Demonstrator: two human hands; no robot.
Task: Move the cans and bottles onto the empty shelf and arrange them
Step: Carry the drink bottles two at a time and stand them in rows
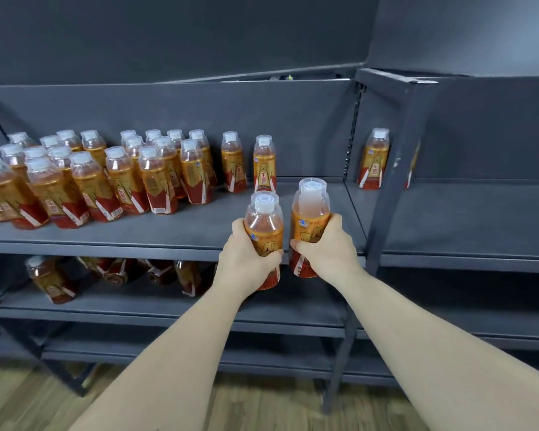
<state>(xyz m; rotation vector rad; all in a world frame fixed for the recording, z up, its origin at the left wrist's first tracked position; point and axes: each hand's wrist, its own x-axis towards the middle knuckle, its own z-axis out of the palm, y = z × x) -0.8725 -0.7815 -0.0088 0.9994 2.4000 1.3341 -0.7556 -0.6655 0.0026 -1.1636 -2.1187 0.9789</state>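
My left hand (pixel 246 259) grips an orange-and-red labelled drink bottle (pixel 263 219) with a clear cap. My right hand (pixel 324 247) grips a second bottle of the same kind (pixel 310 209), held slightly higher. Both bottles are upright, side by side, in front of the front edge of the dark grey upper shelf (pixel 199 225). Several identical bottles (pixel 106 178) stand in rows on the left part of that shelf, and two more (pixel 263 163) stand singly toward the middle.
One bottle (pixel 374 160) stands alone on the neighbouring shelf section to the right, behind a dark upright post (pixel 395 169). The lower shelf (pixel 168 309) holds several bottles (pixel 50 278), some lying down. Wooden floor (pixel 28 399) lies below.
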